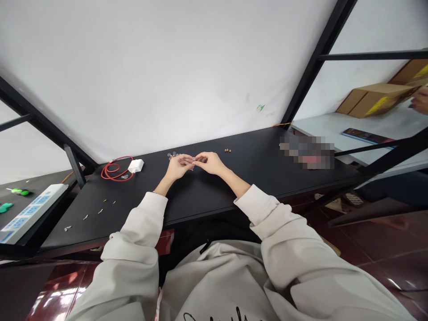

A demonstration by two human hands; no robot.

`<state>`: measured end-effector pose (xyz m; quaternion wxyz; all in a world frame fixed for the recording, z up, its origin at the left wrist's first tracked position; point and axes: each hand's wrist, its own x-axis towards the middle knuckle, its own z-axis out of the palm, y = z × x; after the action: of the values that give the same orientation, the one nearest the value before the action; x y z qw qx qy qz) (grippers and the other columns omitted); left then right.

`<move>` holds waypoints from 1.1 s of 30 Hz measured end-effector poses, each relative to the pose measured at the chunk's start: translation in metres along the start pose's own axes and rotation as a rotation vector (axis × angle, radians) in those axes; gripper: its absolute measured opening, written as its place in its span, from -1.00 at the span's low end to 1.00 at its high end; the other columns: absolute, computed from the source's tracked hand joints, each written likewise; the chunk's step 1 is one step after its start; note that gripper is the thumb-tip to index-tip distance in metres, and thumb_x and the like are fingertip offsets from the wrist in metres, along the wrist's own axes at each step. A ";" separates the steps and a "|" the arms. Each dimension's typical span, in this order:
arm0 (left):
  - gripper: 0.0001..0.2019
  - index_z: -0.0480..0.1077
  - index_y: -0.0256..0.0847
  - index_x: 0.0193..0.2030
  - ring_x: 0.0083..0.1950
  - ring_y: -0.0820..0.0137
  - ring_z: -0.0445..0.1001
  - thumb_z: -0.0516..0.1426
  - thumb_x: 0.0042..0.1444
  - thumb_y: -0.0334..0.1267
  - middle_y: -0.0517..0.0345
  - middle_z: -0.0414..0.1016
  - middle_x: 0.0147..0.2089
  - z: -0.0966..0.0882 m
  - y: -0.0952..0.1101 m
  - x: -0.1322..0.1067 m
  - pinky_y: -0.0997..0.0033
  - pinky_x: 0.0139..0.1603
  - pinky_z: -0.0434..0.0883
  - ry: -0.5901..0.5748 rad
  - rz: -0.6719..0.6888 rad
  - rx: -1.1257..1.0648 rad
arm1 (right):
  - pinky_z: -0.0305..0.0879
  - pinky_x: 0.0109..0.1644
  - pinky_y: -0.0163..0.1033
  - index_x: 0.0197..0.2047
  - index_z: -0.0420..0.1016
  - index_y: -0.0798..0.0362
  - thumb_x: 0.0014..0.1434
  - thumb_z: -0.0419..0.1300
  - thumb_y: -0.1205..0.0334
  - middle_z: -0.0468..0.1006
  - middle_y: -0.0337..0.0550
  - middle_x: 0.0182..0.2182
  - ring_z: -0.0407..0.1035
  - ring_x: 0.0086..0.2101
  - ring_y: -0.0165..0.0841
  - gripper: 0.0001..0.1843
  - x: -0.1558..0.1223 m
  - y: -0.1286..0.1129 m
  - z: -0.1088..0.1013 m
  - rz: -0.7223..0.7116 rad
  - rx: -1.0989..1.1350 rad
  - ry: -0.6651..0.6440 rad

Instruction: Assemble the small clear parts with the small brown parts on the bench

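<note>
Over the middle of the black table (200, 196), my left hand (179, 167) and my right hand (211, 162) meet at the fingertips. Both are closed in a pinch on a small clear piece (193, 159), mostly covered by the fingers. Its exact kind is too small to make out. Just behind my left hand lies a cluster of similar small clear pieces (173, 154), partly hidden by the fingers. To the right of my right hand sit a few tiny brown pieces (228, 150), apart from it.
A white charger (136, 166) with a coiled red cable (110, 171) lies at left. Small scraps (100, 211) dot the left front. A power strip (33, 211) stands beyond the left edge. A blurred-out item (307, 152) lies at right, near cardboard boxes (374, 100) and another person's hand (420, 100).
</note>
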<state>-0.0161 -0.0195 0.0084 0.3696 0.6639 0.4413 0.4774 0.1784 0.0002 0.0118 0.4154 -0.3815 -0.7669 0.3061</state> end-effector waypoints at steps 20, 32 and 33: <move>-0.53 0.46 -0.23 -0.03 -0.44 0.37 0.57 0.34 0.04 0.04 0.00 0.63 -0.24 -0.003 -0.002 -0.004 0.35 -0.36 0.53 -0.154 0.090 0.099 | 0.26 -0.40 -0.31 -0.41 0.54 0.10 -0.04 0.45 -0.04 0.54 -0.22 -0.57 0.37 -0.56 -0.43 -0.63 -0.001 0.002 0.002 0.104 0.087 -0.044; -0.56 0.43 -0.27 -0.29 -0.54 0.44 0.48 0.36 -0.02 0.10 0.03 0.58 -0.38 0.000 0.003 -0.003 0.41 -0.52 0.46 -0.002 0.029 0.042 | 0.27 -0.41 -0.33 -0.35 0.57 0.13 0.03 0.42 0.08 0.50 -0.24 -0.61 0.39 -0.57 -0.43 -0.72 0.000 0.003 0.003 0.108 0.166 -0.157; -0.56 0.44 -0.27 -0.30 -0.55 0.46 0.46 0.36 -0.01 0.10 0.04 0.58 -0.38 0.000 0.003 -0.003 0.43 -0.55 0.43 0.009 0.030 0.050 | 0.27 -0.41 -0.32 -0.35 0.57 0.13 0.05 0.40 0.08 0.50 -0.24 -0.61 0.39 -0.58 -0.43 -0.73 0.000 0.004 0.003 0.106 0.158 -0.143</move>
<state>-0.0162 -0.0230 0.0107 0.3438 0.6771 0.4448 0.4749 0.1769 0.0016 0.0075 0.3716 -0.3648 -0.7467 0.4138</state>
